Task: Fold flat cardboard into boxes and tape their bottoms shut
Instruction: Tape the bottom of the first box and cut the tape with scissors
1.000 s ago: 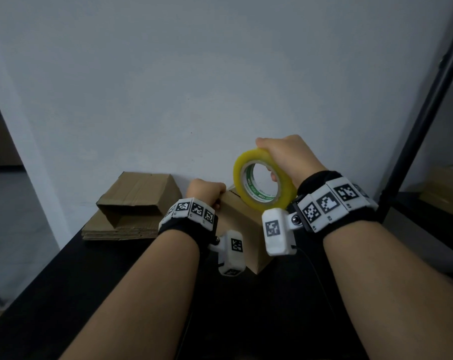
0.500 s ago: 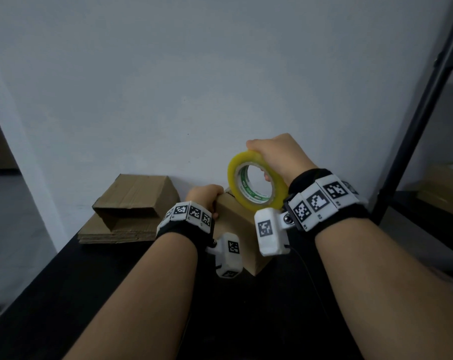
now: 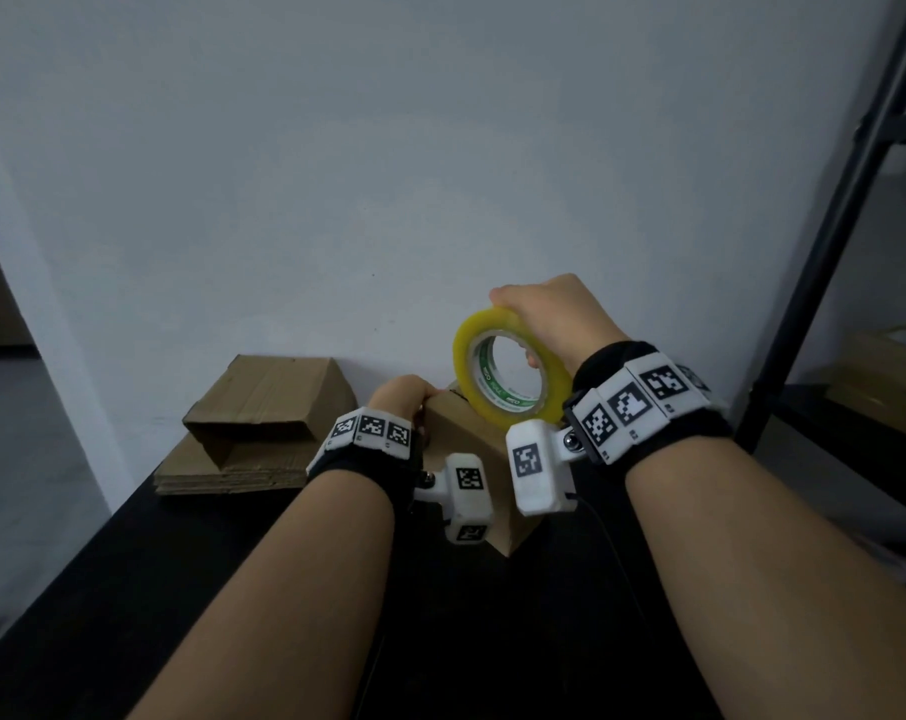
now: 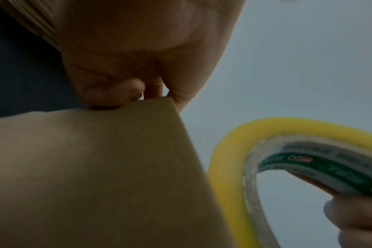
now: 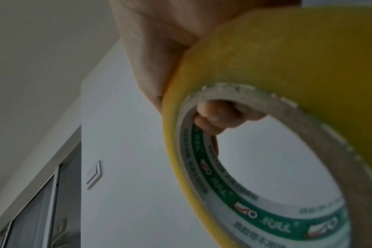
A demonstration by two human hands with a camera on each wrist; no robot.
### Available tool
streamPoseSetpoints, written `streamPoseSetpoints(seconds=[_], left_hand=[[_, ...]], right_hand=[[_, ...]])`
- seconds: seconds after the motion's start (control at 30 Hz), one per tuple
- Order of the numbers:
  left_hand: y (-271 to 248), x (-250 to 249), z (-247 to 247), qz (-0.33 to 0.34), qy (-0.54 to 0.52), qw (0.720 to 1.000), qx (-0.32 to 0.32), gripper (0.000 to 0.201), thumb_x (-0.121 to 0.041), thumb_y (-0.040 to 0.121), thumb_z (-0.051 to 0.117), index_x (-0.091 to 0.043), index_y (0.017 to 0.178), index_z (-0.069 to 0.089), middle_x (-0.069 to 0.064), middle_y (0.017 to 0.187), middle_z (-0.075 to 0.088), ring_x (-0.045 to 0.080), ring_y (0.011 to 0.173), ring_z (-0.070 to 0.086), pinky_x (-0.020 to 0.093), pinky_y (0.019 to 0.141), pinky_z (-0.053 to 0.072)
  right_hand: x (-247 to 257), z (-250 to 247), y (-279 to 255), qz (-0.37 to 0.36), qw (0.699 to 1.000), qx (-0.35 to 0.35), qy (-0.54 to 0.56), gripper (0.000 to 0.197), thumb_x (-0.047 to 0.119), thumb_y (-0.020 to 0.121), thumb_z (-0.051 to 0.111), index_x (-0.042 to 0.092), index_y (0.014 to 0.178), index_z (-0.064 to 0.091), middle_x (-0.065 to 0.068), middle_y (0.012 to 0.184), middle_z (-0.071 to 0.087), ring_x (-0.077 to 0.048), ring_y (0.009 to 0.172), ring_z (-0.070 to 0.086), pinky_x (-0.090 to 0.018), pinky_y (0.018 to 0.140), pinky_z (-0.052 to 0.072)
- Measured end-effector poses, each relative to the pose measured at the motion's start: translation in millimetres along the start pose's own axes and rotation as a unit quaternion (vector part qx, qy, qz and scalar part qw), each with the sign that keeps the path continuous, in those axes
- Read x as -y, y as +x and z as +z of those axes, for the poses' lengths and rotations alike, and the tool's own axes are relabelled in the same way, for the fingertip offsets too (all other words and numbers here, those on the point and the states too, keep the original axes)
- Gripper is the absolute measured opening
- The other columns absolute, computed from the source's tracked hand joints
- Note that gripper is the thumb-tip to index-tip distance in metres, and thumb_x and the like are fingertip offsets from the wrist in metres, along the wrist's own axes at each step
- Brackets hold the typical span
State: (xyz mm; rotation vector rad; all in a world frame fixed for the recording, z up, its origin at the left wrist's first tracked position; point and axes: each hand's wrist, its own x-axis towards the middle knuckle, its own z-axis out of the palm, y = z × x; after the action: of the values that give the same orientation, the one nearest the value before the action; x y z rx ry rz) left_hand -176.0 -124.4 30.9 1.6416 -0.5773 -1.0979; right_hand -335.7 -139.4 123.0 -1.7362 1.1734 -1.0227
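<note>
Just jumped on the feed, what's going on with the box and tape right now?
A person is taping a box. The left hand grips the top edge of the folded cardboard box standing on the black table. The right hand holds the yellow tape roll upright over the box, fingers through its core. A stack of flat cardboard waits by the wall.

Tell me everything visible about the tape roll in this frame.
The tape roll is a wide ring of glossy yellow tape wound on a pale core whose inside carries green and white print. It stands on edge, its opening facing the camera, above the far top of the box; whether it touches the box cannot be told. The right hand holds it at the top, fingers curled through the core. No loose tape end shows.
</note>
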Motion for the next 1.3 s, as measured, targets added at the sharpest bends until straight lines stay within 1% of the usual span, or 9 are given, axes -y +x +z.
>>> streamPoseSetpoints(seconds=[0.2,0.37,0.53,0.63,0.7,0.8,0.93,1.13,1.3], left_hand=[[1,6,-6,-0.03,-0.021,0.999,-0.003,0.023,-0.006,0.091,0.044,-0.006,0.068,0.045,0.007,0.06,0.039,0.018,0.053,0.035,0.021,0.043,0.036],[-10,4,-12,0.001,-0.007,1.0,0.011,0.026,-0.004,0.088,0.044,-0.007,0.062,0.043,0.007,0.054,0.043,0.022,0.053,0.039,0.031,0.054,0.039],[-25,-6,-1,0.156,0.039,0.987,0.026,0.011,-0.009,0.085,0.059,-0.013,0.075,0.06,0.003,0.075,0.059,0.016,0.068,0.054,0.029,0.073,0.047],[-33,-3,8,0.188,0.066,0.979,0.044,0.012,-0.005,0.086,0.052,-0.007,0.082,0.063,0.02,0.093,0.066,0.024,0.084,0.057,0.036,0.083,0.049],[-37,2,8,0.193,0.058,0.979,0.038,0.017,-0.004,0.081,0.05,-0.006,0.079,0.067,0.019,0.089,0.067,0.026,0.083,0.057,0.04,0.084,0.051],[-40,7,8,0.203,0.08,0.974,0.06,0.032,0.004,0.081,0.042,-0.009,0.09,0.069,0.005,0.075,0.06,0.021,0.074,0.049,0.026,0.068,0.045],[-41,12,4,0.238,0.095,0.964,0.071,0.039,0.004,0.084,0.047,-0.013,0.114,0.066,0.0,0.081,0.064,0.015,0.078,0.054,0.023,0.073,0.045],[-37,14,-2,0.243,0.142,0.956,0.083,0.045,0.007,0.082,0.043,-0.021,0.104,0.07,0.014,0.106,0.068,0.023,0.097,0.058,0.038,0.097,0.046],[-33,20,-3,0.253,0.192,0.941,0.118,0.048,0.0,0.088,0.037,-0.029,0.117,0.062,0.011,0.124,0.062,0.029,0.118,0.053,0.042,0.107,0.038]], right_hand=[[0,1,1,-0.001,1.0,-0.005,0.0,0.024,0.03,0.079,0.065,0.009,0.072,0.057,-0.011,0.057,0.048,-0.023,0.042,0.048,-0.032,0.055,0.041],[-1,2,1,-0.001,1.0,-0.007,-0.001,0.025,0.031,0.079,0.065,0.009,0.072,0.055,-0.01,0.058,0.048,-0.023,0.043,0.048,-0.032,0.055,0.041],[0,1,-3,0.001,1.0,-0.006,0.001,0.025,0.032,0.078,0.065,0.009,0.074,0.057,-0.01,0.058,0.051,-0.024,0.045,0.051,-0.032,0.056,0.041],[2,2,-6,-0.007,1.0,-0.008,-0.004,0.027,0.034,0.08,0.066,0.009,0.073,0.057,-0.008,0.056,0.052,-0.024,0.048,0.052,-0.03,0.054,0.043],[2,2,-8,-0.013,1.0,-0.009,-0.009,0.028,0.035,0.08,0.066,0.008,0.075,0.061,-0.009,0.058,0.057,-0.024,0.05,0.054,-0.028,0.054,0.045],[3,1,-10,-0.015,1.0,-0.011,-0.004,0.031,0.037,0.08,0.067,0.007,0.079,0.064,-0.008,0.06,0.059,-0.023,0.05,0.055,-0.027,0.053,0.047],[2,0,-11,-0.012,1.0,-0.014,-0.006,0.037,0.041,0.08,0.067,0.005,0.085,0.065,-0.009,0.062,0.061,-0.023,0.051,0.056,-0.027,0.053,0.048],[1,-7,-15,-0.002,1.0,-0.027,0.005,0.048,0.053,0.082,0.064,0.006,0.083,0.066,-0.009,0.061,0.066,-0.023,0.048,0.062,-0.027,0.055,0.051],[-11,-12,-27,0.024,0.997,0.0,0.075,0.053,0.054,0.083,0.063,0.002,0.082,0.07,-0.012,0.058,0.064,-0.022,0.047,0.062,-0.029,0.055,0.055]])
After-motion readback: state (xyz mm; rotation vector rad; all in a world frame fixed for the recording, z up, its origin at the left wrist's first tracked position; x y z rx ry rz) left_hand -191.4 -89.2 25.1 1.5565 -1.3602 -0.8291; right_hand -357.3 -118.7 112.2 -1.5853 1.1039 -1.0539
